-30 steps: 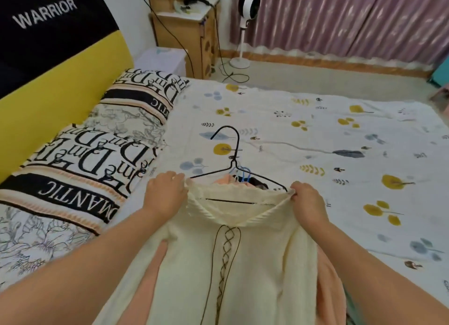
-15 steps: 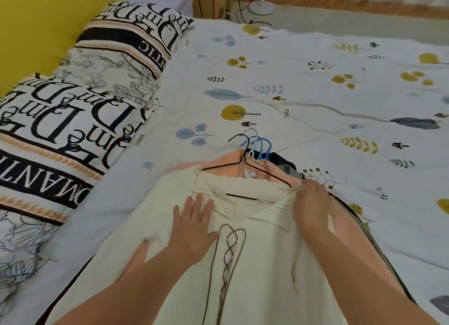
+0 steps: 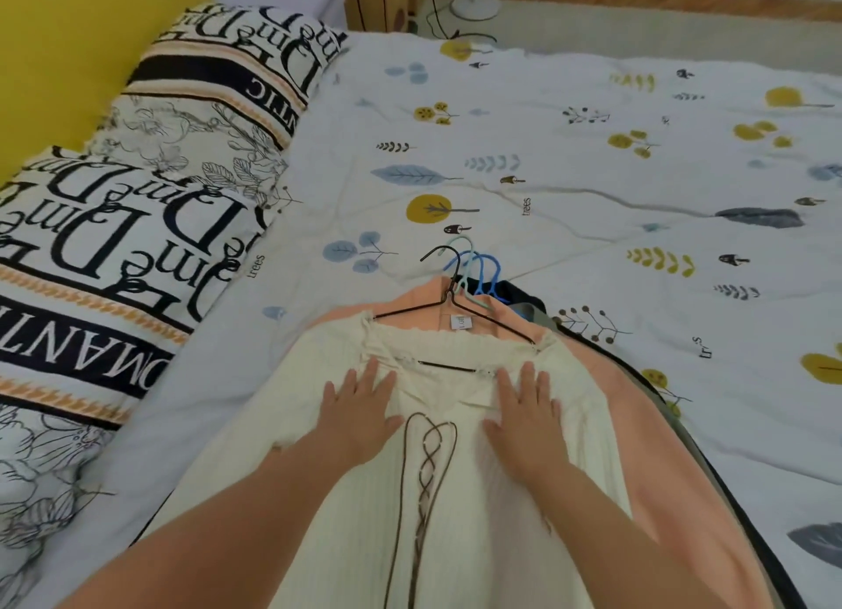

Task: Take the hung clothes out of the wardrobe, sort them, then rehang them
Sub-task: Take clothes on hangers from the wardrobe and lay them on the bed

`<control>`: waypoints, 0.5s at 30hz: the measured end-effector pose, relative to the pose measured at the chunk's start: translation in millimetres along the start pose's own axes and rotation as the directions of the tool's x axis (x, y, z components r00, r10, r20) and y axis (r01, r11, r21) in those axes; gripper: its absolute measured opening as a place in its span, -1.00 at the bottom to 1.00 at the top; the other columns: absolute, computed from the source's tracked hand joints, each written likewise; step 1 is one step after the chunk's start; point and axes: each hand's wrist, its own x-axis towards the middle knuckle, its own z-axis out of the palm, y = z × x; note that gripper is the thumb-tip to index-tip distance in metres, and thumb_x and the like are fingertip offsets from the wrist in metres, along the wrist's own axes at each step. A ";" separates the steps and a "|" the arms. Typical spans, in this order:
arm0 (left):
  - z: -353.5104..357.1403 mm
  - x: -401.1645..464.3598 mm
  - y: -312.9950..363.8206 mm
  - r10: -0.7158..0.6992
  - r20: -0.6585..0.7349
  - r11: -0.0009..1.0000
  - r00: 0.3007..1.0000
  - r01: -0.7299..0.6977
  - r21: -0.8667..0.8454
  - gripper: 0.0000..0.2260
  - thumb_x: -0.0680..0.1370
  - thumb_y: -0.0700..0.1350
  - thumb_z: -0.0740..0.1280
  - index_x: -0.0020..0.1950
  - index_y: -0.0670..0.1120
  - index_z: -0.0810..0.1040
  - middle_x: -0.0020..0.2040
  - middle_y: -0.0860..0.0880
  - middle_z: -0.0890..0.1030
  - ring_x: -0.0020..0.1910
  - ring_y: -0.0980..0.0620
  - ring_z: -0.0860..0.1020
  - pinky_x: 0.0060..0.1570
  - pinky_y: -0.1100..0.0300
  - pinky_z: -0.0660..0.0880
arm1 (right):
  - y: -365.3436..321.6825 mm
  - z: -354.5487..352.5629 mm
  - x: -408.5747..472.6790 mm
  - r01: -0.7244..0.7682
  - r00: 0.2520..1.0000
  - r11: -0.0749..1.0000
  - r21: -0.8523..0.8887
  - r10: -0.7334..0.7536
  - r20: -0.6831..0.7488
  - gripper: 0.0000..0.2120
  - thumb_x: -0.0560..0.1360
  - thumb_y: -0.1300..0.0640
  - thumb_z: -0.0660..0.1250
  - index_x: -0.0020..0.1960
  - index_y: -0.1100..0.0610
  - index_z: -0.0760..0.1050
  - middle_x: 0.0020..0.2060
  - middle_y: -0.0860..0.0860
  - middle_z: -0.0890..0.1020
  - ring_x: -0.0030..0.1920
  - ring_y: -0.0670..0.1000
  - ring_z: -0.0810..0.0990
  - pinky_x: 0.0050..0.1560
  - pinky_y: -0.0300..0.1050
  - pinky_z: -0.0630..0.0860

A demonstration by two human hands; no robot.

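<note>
Pressing my left hand (image 3: 360,410) and right hand (image 3: 524,410), fingers spread flat, I smooth the cream top (image 3: 437,494) so the stacked garments lie even.

Peach garment (image 3: 606,408) mostly covered by cream knit top (image 3: 455,517); darker garments beneath showing only as edges. Blue hangers (image 3: 483,267) visible at hooks only. Neck label (image 3: 460,322) text illegible. Fan base (image 3: 476,3) cut off at top edge.
</note>
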 end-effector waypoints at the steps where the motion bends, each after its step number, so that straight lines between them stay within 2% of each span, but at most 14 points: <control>1: -7.2 -5.9 0.2 0.003 -0.003 1.000 1.000 -0.003 0.004 -0.46 0.62 0.15 -0.03 0.54 -0.04 -0.02 0.55 -0.09 -0.05 0.51 -0.11 0.02 0.45 -0.11 -0.05 | -2.7 -10.9 -6.0 -0.007 1.000 0.997 0.080 0.007 -0.008 -0.37 0.60 0.08 0.11 0.54 0.08 -0.17 0.53 0.16 -0.04 0.52 0.19 -0.08 0.47 0.08 0.05; 3: -21.2 -24.5 1.9 0.008 -0.008 0.999 1.000 -0.008 -0.034 -0.55 0.63 0.10 -0.02 0.45 -0.09 0.24 0.45 -0.10 0.30 0.41 -0.08 0.29 0.42 -0.05 0.09 | -8.3 -31.9 -22.5 -0.049 0.997 0.967 0.250 0.063 -0.047 -0.44 0.58 0.17 0.11 0.52 0.13 0.00 0.39 0.17 0.35 0.37 0.17 0.33 0.25 0.00 0.35; 5: -33.7 -50.2 4.2 0.047 -0.009 0.991 0.999 -0.048 -0.123 -0.62 0.64 0.04 0.02 0.35 -0.11 0.38 0.31 -0.09 0.46 0.28 -0.06 0.42 0.29 0.07 0.28 | -16.0 -52.2 -44.0 -0.062 0.996 0.962 0.266 0.078 -0.052 -0.55 0.59 0.17 0.11 0.47 0.14 0.17 0.23 0.14 0.51 0.20 0.12 0.50 0.07 -0.07 0.43; 7: -48.0 -81.3 6.2 0.093 -0.013 0.975 0.996 -0.094 -0.204 -0.66 0.64 0.00 0.06 0.30 -0.14 0.43 0.27 -0.10 0.50 0.23 -0.05 0.46 0.16 0.16 0.35 | -25.3 -68.7 -68.9 -0.034 0.999 0.978 0.204 0.031 0.019 -0.64 0.60 0.13 0.11 0.38 0.13 0.32 0.22 0.12 0.54 0.17 0.09 0.52 0.09 -0.10 0.45; 9: -62.6 -115.4 4.9 0.133 -0.022 0.960 0.991 -0.134 -0.244 -0.67 0.64 -0.01 0.08 0.32 -0.11 0.42 0.29 -0.08 0.49 0.24 -0.03 0.45 0.14 0.20 0.35 | -36.4 -83.8 -97.8 -0.009 0.994 0.983 0.183 -0.011 0.107 -0.66 0.59 0.10 0.13 0.34 0.11 0.38 0.24 0.09 0.53 0.15 0.08 0.53 0.08 -0.13 0.46; 15: -101.6 -222.0 -17.5 0.203 -0.009 0.954 0.979 -0.200 -0.226 -0.67 0.63 0.00 0.11 0.36 -0.07 0.39 0.30 -0.04 0.48 0.25 -0.01 0.43 0.19 0.19 0.35 | -68.1 -128.8 -198.0 0.062 0.970 0.995 0.072 -0.077 0.231 -0.62 0.59 0.05 0.14 0.39 0.09 0.32 0.33 0.05 0.43 0.26 0.04 0.46 0.18 -0.16 0.39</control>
